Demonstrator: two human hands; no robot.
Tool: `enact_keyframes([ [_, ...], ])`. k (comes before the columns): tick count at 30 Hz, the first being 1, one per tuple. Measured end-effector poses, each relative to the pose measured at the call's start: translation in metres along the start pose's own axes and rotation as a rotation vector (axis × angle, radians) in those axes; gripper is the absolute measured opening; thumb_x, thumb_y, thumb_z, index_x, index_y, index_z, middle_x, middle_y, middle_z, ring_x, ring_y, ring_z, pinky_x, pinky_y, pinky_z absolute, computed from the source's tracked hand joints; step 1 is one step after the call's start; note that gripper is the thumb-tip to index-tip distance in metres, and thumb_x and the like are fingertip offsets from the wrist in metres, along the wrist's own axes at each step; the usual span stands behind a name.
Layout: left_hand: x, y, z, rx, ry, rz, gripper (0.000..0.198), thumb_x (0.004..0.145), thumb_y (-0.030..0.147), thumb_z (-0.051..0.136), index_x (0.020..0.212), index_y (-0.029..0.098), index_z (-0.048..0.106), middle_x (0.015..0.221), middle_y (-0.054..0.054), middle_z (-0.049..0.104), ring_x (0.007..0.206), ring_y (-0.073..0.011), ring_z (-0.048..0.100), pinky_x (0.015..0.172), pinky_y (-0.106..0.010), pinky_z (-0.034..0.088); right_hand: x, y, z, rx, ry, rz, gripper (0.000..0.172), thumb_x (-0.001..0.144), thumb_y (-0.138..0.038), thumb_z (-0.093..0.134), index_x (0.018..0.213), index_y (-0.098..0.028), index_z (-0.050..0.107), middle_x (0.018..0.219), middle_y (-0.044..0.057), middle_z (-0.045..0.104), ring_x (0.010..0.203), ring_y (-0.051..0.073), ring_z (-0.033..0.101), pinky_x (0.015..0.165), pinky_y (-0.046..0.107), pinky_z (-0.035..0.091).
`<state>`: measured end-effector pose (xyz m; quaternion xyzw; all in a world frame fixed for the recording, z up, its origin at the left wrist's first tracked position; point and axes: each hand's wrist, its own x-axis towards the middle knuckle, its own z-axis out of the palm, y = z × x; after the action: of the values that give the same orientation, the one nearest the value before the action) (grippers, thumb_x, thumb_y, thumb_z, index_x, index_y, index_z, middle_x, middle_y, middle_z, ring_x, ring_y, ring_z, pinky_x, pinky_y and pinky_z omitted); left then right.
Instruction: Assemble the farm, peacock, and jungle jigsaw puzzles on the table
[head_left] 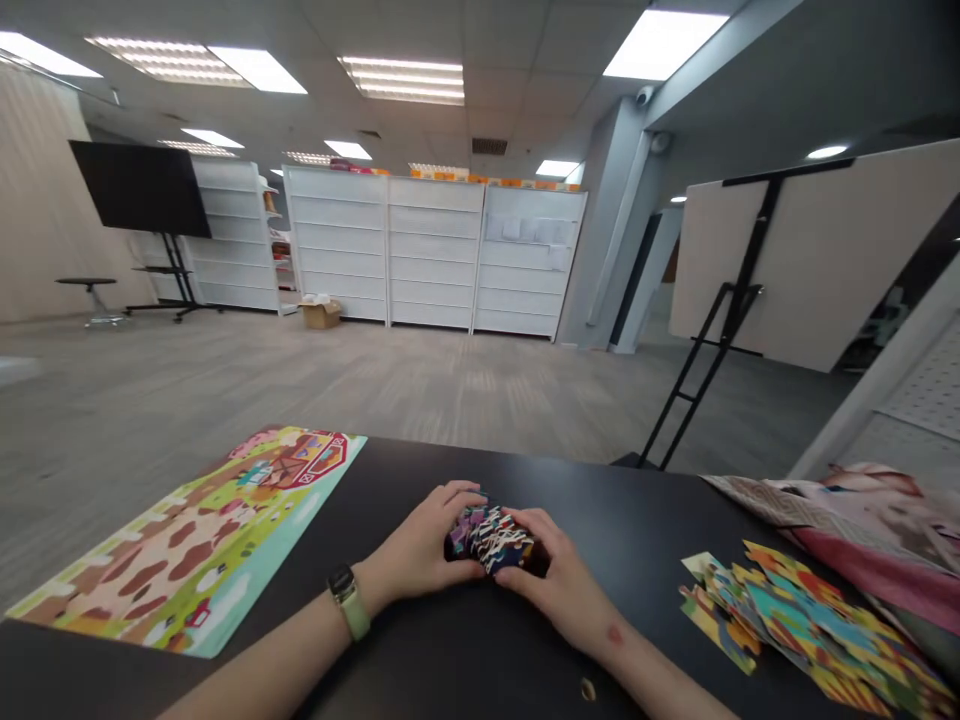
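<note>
Left hand (427, 545) and right hand (561, 582), grasping a colourful stack of pieces (499, 540) from opposite sides over a black table (420, 660), probably to keep it together; farm picture (202, 545) at left, jigsaw pieces (810, 620) at right, perhaps for working room.

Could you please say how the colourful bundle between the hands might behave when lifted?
The bundle may scatter if gripped loosely, as its pale edges look jumbled. It seems light, being small enough to fit between left hand and right hand.

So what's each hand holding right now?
Left hand: closed, holding the pile of jigsaw pieces from its left.
Right hand: closed, holding the same pile from its right.
</note>
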<state>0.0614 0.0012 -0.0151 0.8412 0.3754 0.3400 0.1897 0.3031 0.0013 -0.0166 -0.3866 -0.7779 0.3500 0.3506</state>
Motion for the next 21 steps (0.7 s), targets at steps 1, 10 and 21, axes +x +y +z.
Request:
enact_keyframes([
  [1, -0.001, -0.003, 0.000, -0.003, 0.009, -0.018, 0.072, 0.075, 0.037, 0.086, 0.137, 0.024, 0.052, 0.145, -0.013, 0.048, 0.134, -0.0311, 0.047, 0.116, -0.044, 0.037, 0.000, 0.002, 0.000, 0.029, -0.001, 0.016, 0.059, 0.080, -0.039, 0.078, 0.133, -0.023, 0.058, 0.129, 0.010, 0.063, 0.117, 0.029, 0.062, 0.104, 0.043, 0.049],
  [10, -0.008, -0.006, 0.000, 0.138, -0.079, -0.145, 0.100, 0.068, 0.042, 0.089, 0.153, 0.033, 0.037, 0.154, -0.012, 0.038, 0.144, -0.0378, 0.031, 0.118, -0.056, 0.029, 0.001, 0.014, -0.013, -0.222, 0.056, 0.007, 0.044, 0.095, -0.036, 0.054, 0.136, -0.021, 0.055, 0.143, 0.012, 0.056, 0.131, 0.029, 0.053, 0.114, 0.048, 0.040],
  [21, -0.014, -0.021, -0.027, 0.243, -0.177, -0.150, 0.076, 0.080, 0.024, 0.071, 0.149, 0.033, 0.042, 0.165, -0.010, 0.023, 0.151, -0.0402, 0.015, 0.118, -0.064, 0.022, 0.006, 0.028, -0.035, -0.392, 0.012, 0.081, 0.045, 0.096, -0.030, 0.046, 0.138, -0.020, 0.056, 0.138, 0.011, 0.064, 0.127, 0.027, 0.059, 0.109, 0.045, 0.045],
])
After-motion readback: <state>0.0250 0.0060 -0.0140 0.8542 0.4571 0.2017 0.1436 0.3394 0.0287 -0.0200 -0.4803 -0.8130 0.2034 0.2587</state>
